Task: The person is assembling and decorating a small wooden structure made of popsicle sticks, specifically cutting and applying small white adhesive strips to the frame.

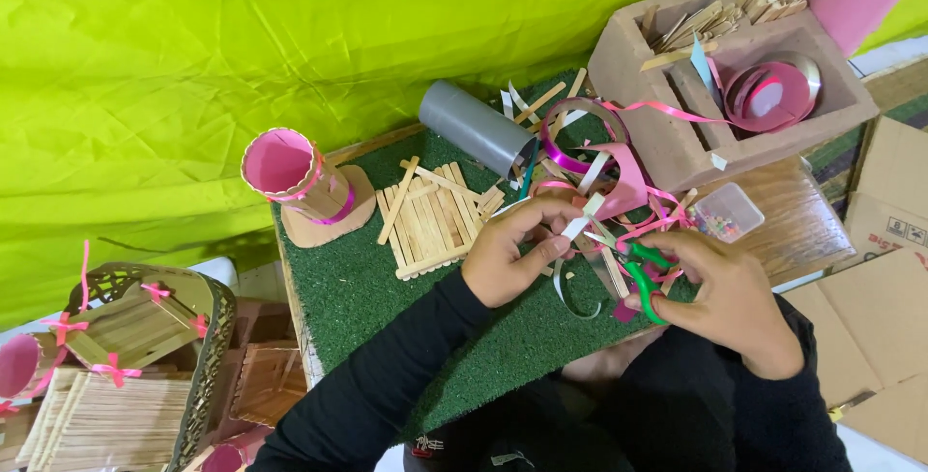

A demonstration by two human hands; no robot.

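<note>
Brown cardboard boxes (884,269) at right edge, flattened; one bears small dark printed marks. No screens, signs.

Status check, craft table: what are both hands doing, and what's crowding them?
Left hand pinches a pale strip. Right hand grips green scissors, blades at the strip. Ribbon scraps and stick panel close by on the green mat.
</note>
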